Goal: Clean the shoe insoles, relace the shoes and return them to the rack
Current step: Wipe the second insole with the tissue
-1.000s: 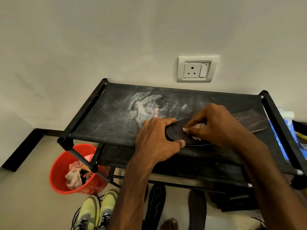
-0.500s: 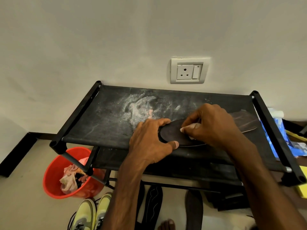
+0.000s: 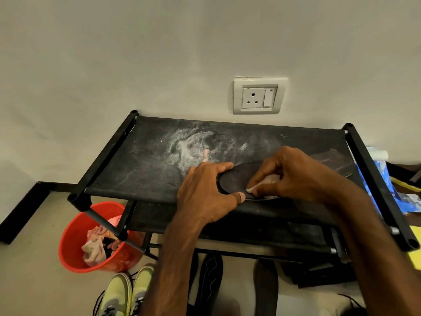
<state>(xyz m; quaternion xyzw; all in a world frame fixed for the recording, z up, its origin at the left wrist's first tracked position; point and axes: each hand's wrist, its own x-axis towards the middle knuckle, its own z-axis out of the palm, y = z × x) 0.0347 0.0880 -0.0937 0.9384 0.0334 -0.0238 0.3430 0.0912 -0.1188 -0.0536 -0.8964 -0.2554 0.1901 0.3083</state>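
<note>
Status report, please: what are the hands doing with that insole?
Left hand grips insole end, flat on rack top. Right hand pinches cloth, pressed on insole. Nothing in the way.

Dim, warm indoor light, soft and diffuse. Wall [image 3: 114, 53] darkens toward 10 and 2 o'clock. Shoe rack [image 3: 107, 156] rails bow from wide-angle distortion. Sneakers [image 3: 127, 293] at 7 o'clock slightly blurred.
</note>
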